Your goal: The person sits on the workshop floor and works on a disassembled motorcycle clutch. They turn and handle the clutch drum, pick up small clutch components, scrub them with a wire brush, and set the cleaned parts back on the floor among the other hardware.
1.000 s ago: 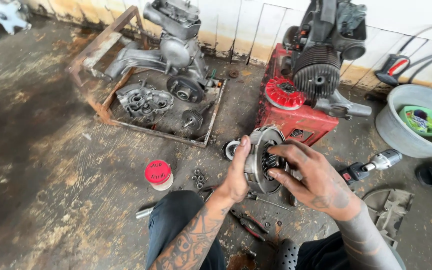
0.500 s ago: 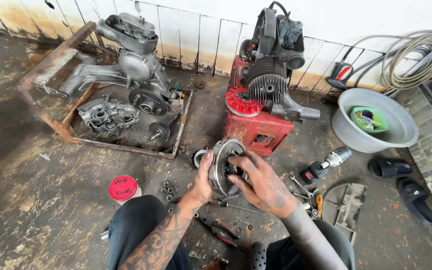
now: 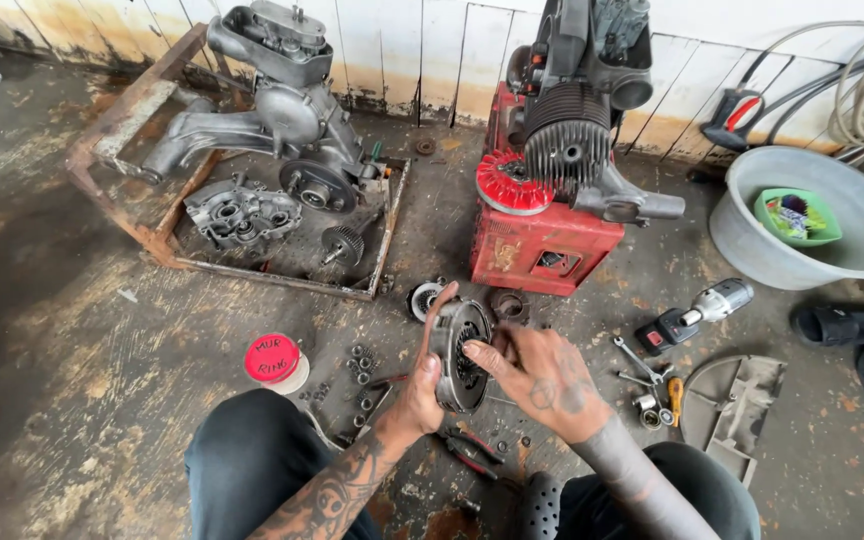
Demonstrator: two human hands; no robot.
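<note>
Centrally, a round metal clutch assembly [image 3: 460,352] is held on edge above the floor, between the person's knees. The left hand [image 3: 424,385] is clamped on its rim, with the thumb across the near side and the fingers wrapped behind. The right hand [image 3: 542,372] lies against the open face of the assembly, fingertips pressed into the toothed inner part; whether it grips anything there cannot be told.

Just behind the assembly, two smaller round parts [image 3: 424,298] lie on the floor. To the left, loose nuts [image 3: 359,362] are scattered near a small tin with a red lid [image 3: 272,359]. Below the hands, red-handled pliers [image 3: 467,452] rest on the floor. To the right lie spanners [image 3: 640,362], a socket, and a grey curved cover plate [image 3: 732,400]. A cordless impact driver [image 3: 697,312] lies further right, near a pair of black sandals [image 3: 842,325].

Beyond the hands, a red box [image 3: 542,245] carries a finned engine [image 3: 577,120] with a red fan wheel. On the left, a rusty metal frame [image 3: 167,245] holds a second engine [image 3: 282,90], a crankcase half [image 3: 240,212] and a gear shaft. A grey basin [image 3: 747,235] with a green tray inside stands at the right, below a coiled hose. The concrete floor [image 3: 72,380] is stained and oily.
</note>
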